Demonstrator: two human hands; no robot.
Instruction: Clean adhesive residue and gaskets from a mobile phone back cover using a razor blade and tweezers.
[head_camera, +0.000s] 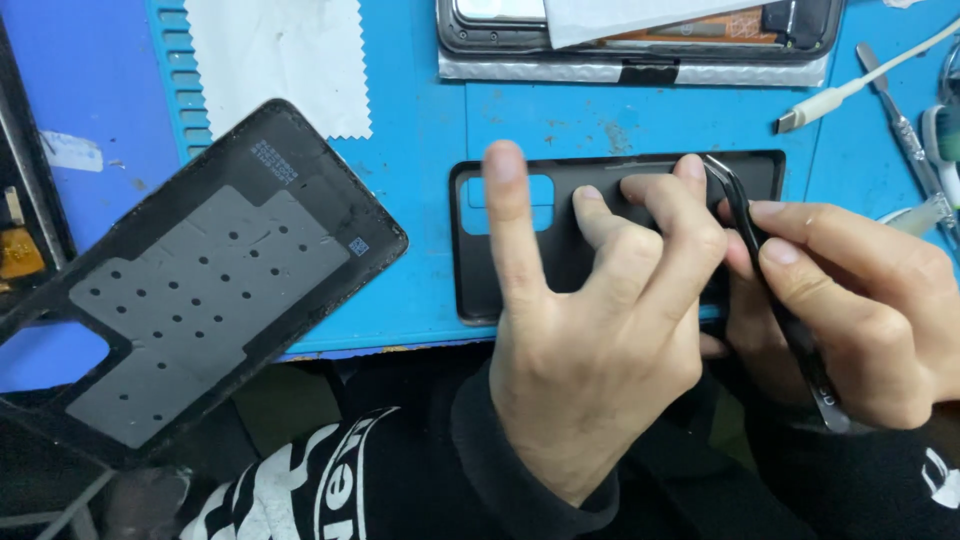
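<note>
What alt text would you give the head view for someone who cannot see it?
On a blue work mat, the left hand presses a black plastic phone back cover while the right hand holds black metal tweezers at its top edge. A second black back cover with a grey perforated lining lies left; a white cloth sits behind.

Bright even light, slight blur

Back cover (520, 250) partly under left hand (590, 330)
</note>
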